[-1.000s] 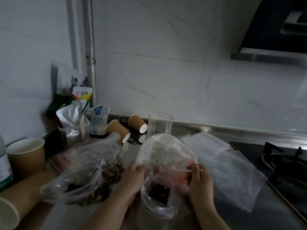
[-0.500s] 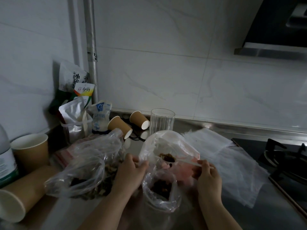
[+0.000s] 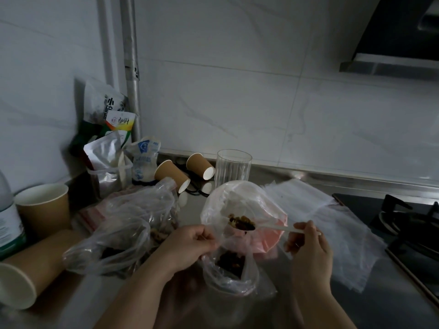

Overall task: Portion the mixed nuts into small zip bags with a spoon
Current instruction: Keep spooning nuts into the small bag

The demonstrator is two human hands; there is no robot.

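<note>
Head view: my right hand pinches the thin white spoon by its handle end, loaded bowl of mixed nuts held inside the mouth of the zip bag. My left hand fingers grip the bag's near rim, holding it open above the tabletop. Nuts look dark, lumpy, mixed brown. Bag film is likely light, floppy, slippery; best held at the rim. Spoon seems light, heaped, could spill if tilted. Another nut bag sits just below.

Dim kitchen, pale marbled wall tiles
</note>
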